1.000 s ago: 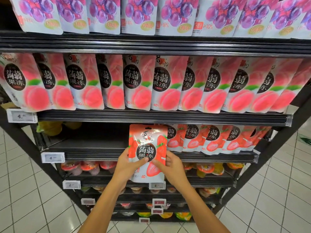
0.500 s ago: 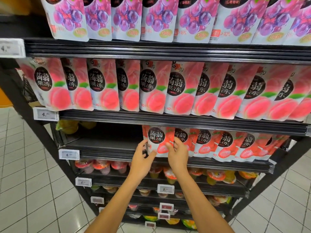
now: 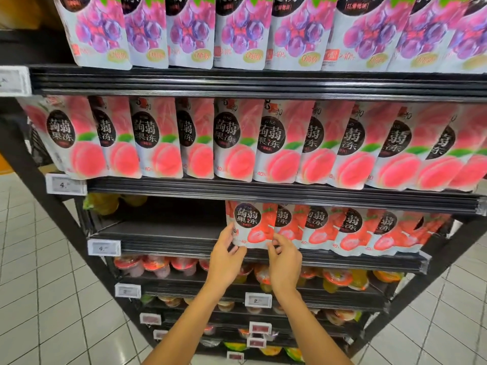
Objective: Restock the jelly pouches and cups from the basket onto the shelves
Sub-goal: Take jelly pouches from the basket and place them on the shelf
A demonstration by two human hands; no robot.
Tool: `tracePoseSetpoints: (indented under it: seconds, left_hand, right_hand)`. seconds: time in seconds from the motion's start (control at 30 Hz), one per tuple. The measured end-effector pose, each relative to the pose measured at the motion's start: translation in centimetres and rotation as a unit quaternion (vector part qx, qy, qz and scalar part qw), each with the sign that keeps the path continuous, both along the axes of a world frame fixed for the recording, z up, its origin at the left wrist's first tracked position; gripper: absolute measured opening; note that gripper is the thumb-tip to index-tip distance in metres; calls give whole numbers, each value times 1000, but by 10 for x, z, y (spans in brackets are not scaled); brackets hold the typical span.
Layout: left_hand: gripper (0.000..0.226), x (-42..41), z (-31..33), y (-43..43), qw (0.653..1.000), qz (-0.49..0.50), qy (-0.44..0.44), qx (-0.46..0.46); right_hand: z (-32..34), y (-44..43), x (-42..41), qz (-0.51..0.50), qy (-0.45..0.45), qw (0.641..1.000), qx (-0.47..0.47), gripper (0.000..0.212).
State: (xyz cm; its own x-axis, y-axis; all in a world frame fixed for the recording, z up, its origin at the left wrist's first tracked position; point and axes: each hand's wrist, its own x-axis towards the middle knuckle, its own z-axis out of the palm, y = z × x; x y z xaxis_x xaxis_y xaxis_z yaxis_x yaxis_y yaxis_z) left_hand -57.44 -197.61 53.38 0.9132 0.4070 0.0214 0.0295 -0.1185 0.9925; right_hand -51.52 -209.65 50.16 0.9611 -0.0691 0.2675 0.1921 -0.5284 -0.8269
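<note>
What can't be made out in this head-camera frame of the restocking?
Basket: outside the head view.
Price tag: digits after 4 too small, blurred.
Grape pouches: tops cut by the upper edge.
Yellow packs: in shadow under the shelf above; kind unclear.
Leftmost strawberry pouch: left hand and right hand cover its bottom edge; gripping or just touching, unclear.

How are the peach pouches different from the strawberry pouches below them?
Peach pouches are pale pink with a round peach; strawberry pouches are red with strawberries. Peach pouches fill their shelf; strawberry pouches fill only the right part of theirs. The left hand and right hand hold the leftmost strawberry pouch; none touches a peach pouch. Both kinds carry a round black label.
</note>
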Motion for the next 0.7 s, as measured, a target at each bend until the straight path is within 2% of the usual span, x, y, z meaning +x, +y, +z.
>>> tracePoseSetpoints:
  seconds: [0.13,0.3,0.43,0.53,0.7]
  left_hand:
    - [65,2,1,0,1000,5,3,-13]
    - [64,0,-1,0,1000,9,-6,-16]
    - [57,-7,-7,4,999,32,-2,-32]
    - [51,-17,-13,9,998,55,-6,-33]
    - [41,-49,-34,25,996,66,19,-61]
  right_hand:
    - [1,3,5,-34,29,999,-15,18]
    - [-5,-1,5,-32,32,999,12,18]
    - [-11,-3,-5,-24,22,999,42,18]
    - [-15,-3,-16,-50,6,998,25,18]
    - [-41,3,-47,-72,40,996,31,25]
